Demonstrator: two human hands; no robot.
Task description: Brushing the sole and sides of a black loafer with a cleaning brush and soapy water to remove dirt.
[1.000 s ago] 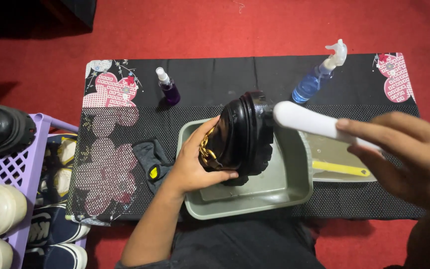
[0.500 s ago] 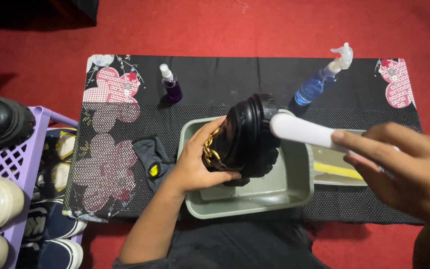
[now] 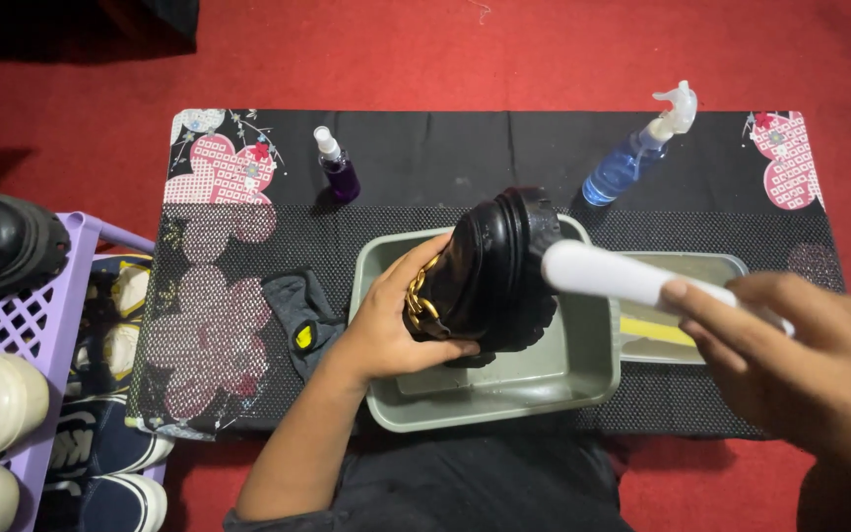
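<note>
Over grey tray [image 3: 583, 379] — left fingers [image 3: 424, 258] clasp black shoe [image 3: 490, 271].

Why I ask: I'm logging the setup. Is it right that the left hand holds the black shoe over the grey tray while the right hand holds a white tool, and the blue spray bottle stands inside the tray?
Not quite. The head view shows the blue spray bottle standing on the black mat, behind the grey tray, not inside it. The rest holds: the left hand holds the black shoe over the tray, and the right hand holds a white tool.
</note>
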